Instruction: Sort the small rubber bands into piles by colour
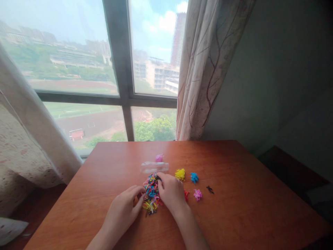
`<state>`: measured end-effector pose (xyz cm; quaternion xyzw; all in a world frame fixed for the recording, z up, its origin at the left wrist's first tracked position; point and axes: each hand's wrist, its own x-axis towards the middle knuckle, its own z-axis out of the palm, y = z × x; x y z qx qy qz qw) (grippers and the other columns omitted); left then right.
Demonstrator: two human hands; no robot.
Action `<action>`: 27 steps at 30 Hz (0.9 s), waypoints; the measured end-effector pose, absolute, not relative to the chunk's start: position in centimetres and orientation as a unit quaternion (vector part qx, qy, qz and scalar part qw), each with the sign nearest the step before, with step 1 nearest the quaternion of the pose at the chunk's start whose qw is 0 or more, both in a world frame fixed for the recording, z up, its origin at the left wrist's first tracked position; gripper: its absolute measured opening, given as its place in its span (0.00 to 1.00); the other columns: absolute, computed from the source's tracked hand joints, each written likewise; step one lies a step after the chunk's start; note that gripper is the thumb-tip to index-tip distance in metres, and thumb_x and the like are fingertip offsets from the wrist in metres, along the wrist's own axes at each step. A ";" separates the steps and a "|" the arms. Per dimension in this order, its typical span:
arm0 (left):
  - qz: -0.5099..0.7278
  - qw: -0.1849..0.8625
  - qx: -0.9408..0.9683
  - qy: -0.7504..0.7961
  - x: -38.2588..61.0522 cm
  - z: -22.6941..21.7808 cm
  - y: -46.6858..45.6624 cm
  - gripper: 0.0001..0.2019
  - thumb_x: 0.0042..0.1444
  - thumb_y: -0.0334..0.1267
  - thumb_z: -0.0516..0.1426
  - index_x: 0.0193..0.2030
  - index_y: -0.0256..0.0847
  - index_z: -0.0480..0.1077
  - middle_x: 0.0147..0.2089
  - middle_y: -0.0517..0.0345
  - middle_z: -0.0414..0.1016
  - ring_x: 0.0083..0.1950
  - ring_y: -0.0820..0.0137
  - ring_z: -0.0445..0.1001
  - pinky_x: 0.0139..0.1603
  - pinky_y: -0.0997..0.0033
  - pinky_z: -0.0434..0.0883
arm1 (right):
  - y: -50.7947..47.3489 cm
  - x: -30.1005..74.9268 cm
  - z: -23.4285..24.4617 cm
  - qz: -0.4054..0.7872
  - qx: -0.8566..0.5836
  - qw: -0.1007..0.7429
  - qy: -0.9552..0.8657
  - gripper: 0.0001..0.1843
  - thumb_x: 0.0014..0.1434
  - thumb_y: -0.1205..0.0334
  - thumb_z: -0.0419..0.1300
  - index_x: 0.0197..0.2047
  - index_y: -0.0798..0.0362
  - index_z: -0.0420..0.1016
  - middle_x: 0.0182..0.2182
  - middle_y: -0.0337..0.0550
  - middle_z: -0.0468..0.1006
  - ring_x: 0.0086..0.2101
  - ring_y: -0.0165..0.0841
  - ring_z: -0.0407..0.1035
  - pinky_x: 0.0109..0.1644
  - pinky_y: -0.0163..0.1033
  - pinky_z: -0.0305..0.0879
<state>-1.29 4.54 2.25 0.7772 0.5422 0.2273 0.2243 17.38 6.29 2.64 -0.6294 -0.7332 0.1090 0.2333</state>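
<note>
A mixed pile of small coloured rubber bands (151,191) lies on the table between my hands. At the pile's left edge is my left hand (124,205), its fingers curved and a small gap showing between thumb and forefinger. My right hand (171,191) reaches over the right side, thumb and fingers closed at the top of the pile, where a black rubber band (158,178) shows by the fingertips. Part of a red bunch of bands (186,195) is hidden behind my right hand.
Right of the pile lie a yellow bunch (180,174), a blue bunch (194,177), a pink bunch (197,194) and a few black bands (210,189). Behind the pile are a clear plastic container (154,167) on its side and a pink object (159,158). The wooden table (104,166) meets the window.
</note>
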 end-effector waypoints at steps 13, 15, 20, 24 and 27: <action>0.259 0.213 0.781 0.528 -1.3 1.6 4.6 0.11 0.63 0.40 0.52 0.42 0.45 0.75 0.34 0.59 0.78 0.30 0.71 0.72 0.34 0.74 0.68 | 5.9 18.0 0.7 0.221 -0.579 0.431 -0.656 0.07 0.58 0.64 0.60 0.33 0.51 0.80 0.21 0.35 0.74 0.23 0.29 0.66 0.28 0.31 0.59; 0.281 0.209 0.777 0.523 -1.0 1.8 4.5 0.11 0.63 0.42 0.52 0.43 0.45 0.75 0.32 0.60 0.78 0.28 0.72 0.71 0.32 0.75 0.68 | 5.6 18.0 0.7 0.240 -0.567 0.450 -0.647 0.09 0.58 0.62 0.59 0.34 0.52 0.81 0.20 0.35 0.73 0.22 0.28 0.65 0.27 0.30 0.59; 0.320 0.209 0.765 0.517 -0.3 2.2 4.2 0.12 0.61 0.45 0.54 0.44 0.44 0.76 0.30 0.61 0.75 0.23 0.75 0.66 0.26 0.76 0.66 | 4.8 17.5 0.8 0.306 -0.538 0.487 -0.616 0.10 0.58 0.62 0.59 0.35 0.52 0.82 0.23 0.37 0.77 0.22 0.29 0.66 0.27 0.30 0.60; 0.336 0.223 0.760 0.509 0.2 2.3 4.1 0.10 0.60 0.43 0.56 0.41 0.43 0.76 0.29 0.62 0.75 0.23 0.75 0.66 0.26 0.78 0.66 | 4.4 17.1 1.1 0.338 -0.528 0.478 -0.616 0.09 0.57 0.63 0.59 0.33 0.53 0.82 0.22 0.37 0.76 0.22 0.28 0.65 0.26 0.30 0.58; 0.350 0.230 0.754 0.506 0.4 2.2 4.2 0.09 0.60 0.41 0.55 0.38 0.42 0.76 0.28 0.62 0.76 0.23 0.75 0.66 0.25 0.78 0.65 | 4.3 17.1 1.3 0.354 -0.522 0.471 -0.617 0.09 0.56 0.62 0.59 0.32 0.53 0.82 0.20 0.36 0.75 0.21 0.28 0.64 0.25 0.30 0.57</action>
